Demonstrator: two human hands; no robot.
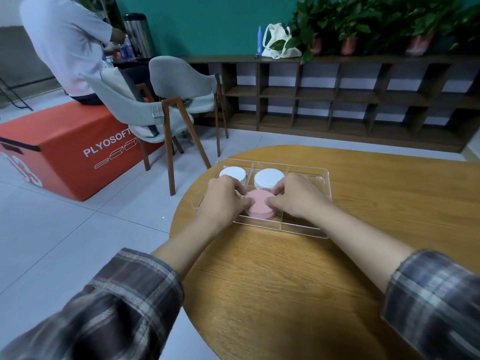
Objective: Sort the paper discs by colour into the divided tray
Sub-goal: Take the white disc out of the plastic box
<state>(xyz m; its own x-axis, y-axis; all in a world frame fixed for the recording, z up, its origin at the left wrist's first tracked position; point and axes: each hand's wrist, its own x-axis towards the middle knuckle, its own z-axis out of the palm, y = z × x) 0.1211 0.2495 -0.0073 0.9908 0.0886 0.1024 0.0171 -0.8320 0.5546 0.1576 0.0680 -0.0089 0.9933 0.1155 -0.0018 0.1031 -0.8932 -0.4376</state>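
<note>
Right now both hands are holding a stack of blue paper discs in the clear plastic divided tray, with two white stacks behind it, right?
No: the head view shows the stack of paper discs between the left hand and right hand is pink, not blue. The rest holds.

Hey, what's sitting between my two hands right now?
The pink stack, in the tray; left hand and right hand grip its sides. Head view shows it.
</note>
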